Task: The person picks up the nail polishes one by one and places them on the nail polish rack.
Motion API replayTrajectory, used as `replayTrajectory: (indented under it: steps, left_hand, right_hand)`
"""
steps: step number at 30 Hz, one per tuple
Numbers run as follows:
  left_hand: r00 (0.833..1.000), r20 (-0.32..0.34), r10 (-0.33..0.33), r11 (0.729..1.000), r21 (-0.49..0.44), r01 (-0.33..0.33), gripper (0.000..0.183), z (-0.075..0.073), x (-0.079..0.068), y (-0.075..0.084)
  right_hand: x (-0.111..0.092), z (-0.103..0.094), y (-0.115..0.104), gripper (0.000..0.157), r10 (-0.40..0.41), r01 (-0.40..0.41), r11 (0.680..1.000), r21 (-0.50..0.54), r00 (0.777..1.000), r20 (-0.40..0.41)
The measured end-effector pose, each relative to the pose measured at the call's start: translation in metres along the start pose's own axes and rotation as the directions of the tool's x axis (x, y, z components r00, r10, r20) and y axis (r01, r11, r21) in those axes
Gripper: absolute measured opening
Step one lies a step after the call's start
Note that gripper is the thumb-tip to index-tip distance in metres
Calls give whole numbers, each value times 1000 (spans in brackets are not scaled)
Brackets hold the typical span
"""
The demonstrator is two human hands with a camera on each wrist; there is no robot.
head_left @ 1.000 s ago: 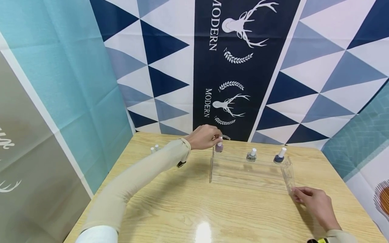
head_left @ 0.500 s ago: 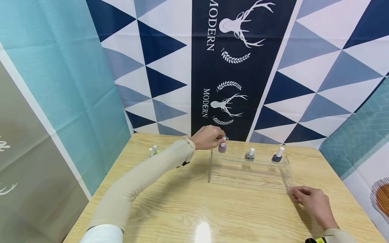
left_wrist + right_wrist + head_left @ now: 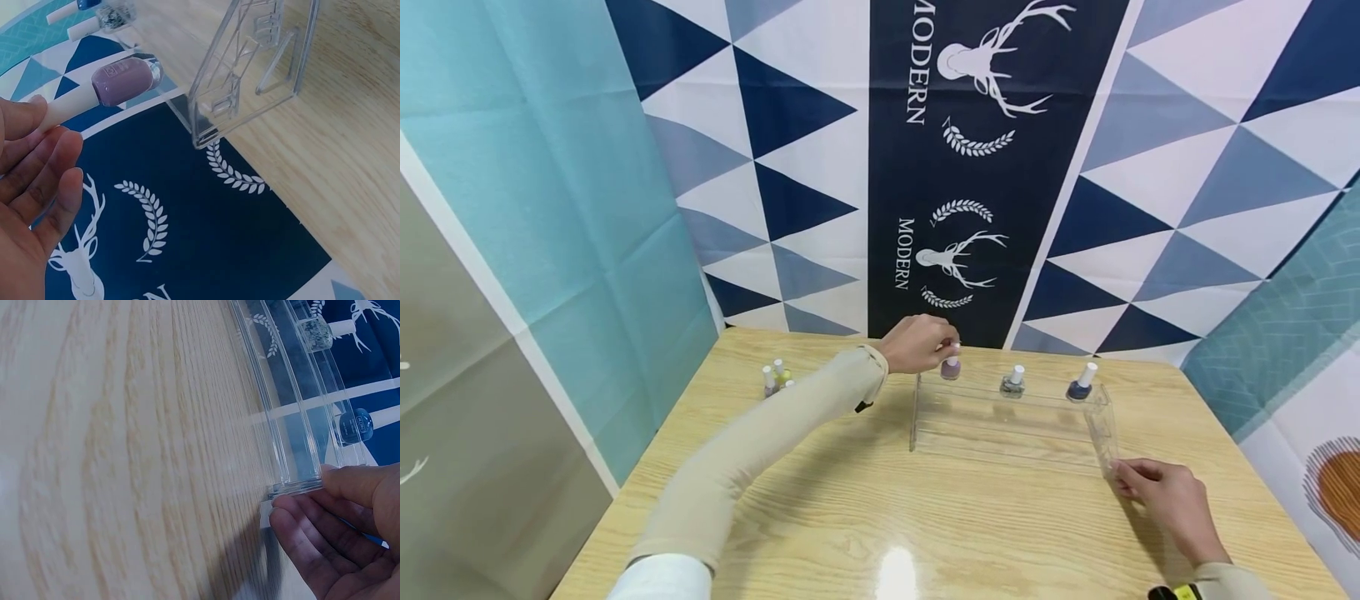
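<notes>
My left hand (image 3: 917,343) pinches the white cap of a purple nail polish bottle (image 3: 951,369) over the back left end of a clear acrylic tiered rack (image 3: 915,417). In the left wrist view, that purple bottle (image 3: 122,81) is tilted beside the rack's side panel (image 3: 215,75); whether its base touches the rack cannot be told. A glitter nail polish bottle (image 3: 1012,385) and a dark blue nail polish bottle (image 3: 1079,390) stand on the top tier. My right hand (image 3: 1168,500) grips the rack's front right corner, thumb on the edge (image 3: 297,487) in the right wrist view.
Several more nail polish bottles (image 3: 778,375) stand at the table's left, partly hidden behind my left sleeve (image 3: 775,450). A patterned cloth backdrop (image 3: 805,200) rises behind the wooden table (image 3: 850,517). At the far right is a round brown print (image 3: 1341,492).
My left hand has carried the purple bottle slightly right along the rack's back. The right hand keeps its grip on the corner. The head view has shifted a little.
</notes>
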State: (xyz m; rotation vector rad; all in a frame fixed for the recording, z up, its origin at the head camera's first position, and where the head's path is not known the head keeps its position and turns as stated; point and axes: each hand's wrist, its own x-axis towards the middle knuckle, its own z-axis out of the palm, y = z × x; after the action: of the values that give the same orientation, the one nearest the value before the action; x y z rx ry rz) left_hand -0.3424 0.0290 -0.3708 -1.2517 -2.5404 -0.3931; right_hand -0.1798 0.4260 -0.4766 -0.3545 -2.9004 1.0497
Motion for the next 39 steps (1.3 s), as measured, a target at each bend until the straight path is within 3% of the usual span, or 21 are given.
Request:
replayTrajectory:
  steps: [26,39]
  left_hand:
    - [1000,26,-8,1000,4,8,16,15,3,2]
    - [997,62,-49,999,-14,50,19,18,6,3]
  right_hand:
    - [0,-1,-4,56,16,-17,999,27,1000,20]
    - [-2,0,1,55,3,-3,1000,9,1000,-1]
